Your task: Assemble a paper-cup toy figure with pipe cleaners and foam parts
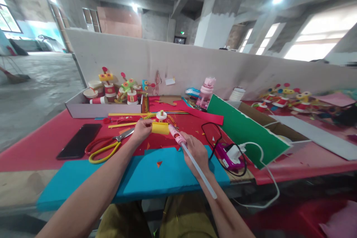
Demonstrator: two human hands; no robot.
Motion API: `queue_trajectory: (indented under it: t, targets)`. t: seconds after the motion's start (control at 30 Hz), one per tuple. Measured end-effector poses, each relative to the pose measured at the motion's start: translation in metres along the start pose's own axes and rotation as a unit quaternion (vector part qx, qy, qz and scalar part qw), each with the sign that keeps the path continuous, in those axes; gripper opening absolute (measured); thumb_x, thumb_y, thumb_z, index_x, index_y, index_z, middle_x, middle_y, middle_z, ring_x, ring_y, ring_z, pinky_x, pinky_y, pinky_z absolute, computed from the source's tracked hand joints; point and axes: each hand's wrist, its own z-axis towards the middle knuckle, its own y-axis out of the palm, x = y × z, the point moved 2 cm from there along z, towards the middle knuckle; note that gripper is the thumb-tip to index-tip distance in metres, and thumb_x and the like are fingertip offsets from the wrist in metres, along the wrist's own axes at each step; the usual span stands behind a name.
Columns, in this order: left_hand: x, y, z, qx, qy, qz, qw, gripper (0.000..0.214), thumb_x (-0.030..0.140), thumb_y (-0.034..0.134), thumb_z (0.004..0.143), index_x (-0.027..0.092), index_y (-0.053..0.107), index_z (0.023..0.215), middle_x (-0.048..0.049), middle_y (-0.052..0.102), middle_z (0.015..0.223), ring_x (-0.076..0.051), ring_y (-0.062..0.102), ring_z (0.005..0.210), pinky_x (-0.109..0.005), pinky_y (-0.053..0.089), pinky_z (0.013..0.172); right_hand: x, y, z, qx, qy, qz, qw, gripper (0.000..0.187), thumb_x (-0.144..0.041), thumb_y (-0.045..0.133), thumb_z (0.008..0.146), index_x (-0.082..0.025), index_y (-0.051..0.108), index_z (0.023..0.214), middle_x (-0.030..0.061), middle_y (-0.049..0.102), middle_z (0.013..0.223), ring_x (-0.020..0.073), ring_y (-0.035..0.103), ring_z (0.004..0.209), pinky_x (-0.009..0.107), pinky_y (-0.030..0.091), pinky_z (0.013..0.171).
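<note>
My left hand is closed on the left end of a yellow paper roll. In my right hand is a pink glue gun, with a long clear glue stick poking out of its back. The gun's nozzle meets or nearly meets the roll's right end; I cannot tell which. Just behind the roll stands a small paper cup with striped, coiled paper arms. Scissors with red and yellow handles lie left of my left hand.
A black phone lies at the left. Behind it, a white box holds cups and paper figures. A purple power strip with plug and cables sits at the right, beside a green board. A blue sheet covers the front edge.
</note>
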Motion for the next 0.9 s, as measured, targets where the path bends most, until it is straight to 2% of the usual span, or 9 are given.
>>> queue_trajectory:
  t: [0.1,0.43,0.63,0.9]
  targets:
    - [-0.0017,-0.0002,0.0003,-0.018,0.002,-0.013,1.0,0.017,0.013,0.059,0.061,0.015,0.074,0.069,0.0002,0.069,0.063,-0.017,0.065,0.066,-0.025,0.051,0.065,0.0006,0.0007,-0.0007,0.004,0.0,-0.001,1.0,0.031,-0.028,0.039,0.099,-0.015,0.053,0.124,0.0096,0.069,0.101,0.0197,0.064,0.088,0.029,0.048,0.076]
    - [0.0006,0.0005,-0.0009,-0.012,-0.006,-0.025,1.0,0.017,0.013,0.061,0.061,0.015,0.074,0.071,0.0001,0.07,0.065,-0.017,0.065,0.067,-0.025,0.051,0.065,0.0029,0.002,-0.0021,-0.002,0.002,-0.007,1.0,0.032,-0.029,0.041,0.099,-0.015,0.053,0.125,0.0098,0.069,0.102,0.0198,0.064,0.089,0.029,0.048,0.076]
    - [0.0008,-0.0001,-0.0007,-0.01,-0.017,-0.024,1.0,0.015,0.013,0.062,0.06,0.015,0.073,0.07,0.0004,0.07,0.064,-0.018,0.065,0.066,-0.026,0.051,0.066,0.0022,0.0026,-0.0042,0.021,-0.003,-0.005,1.0,0.032,-0.029,0.039,0.099,-0.016,0.053,0.125,0.0101,0.069,0.1,0.0198,0.064,0.087,0.029,0.048,0.076]
    - [0.0016,0.0001,-0.0003,-0.014,-0.006,-0.021,1.0,0.015,0.012,0.062,0.06,0.015,0.073,0.069,-0.0002,0.069,0.063,-0.018,0.065,0.067,-0.025,0.051,0.065,-0.0016,0.0016,-0.0043,-0.003,0.003,0.011,1.0,0.033,-0.029,0.039,0.099,-0.016,0.052,0.127,0.0112,0.069,0.103,0.0201,0.064,0.09,0.029,0.048,0.077]
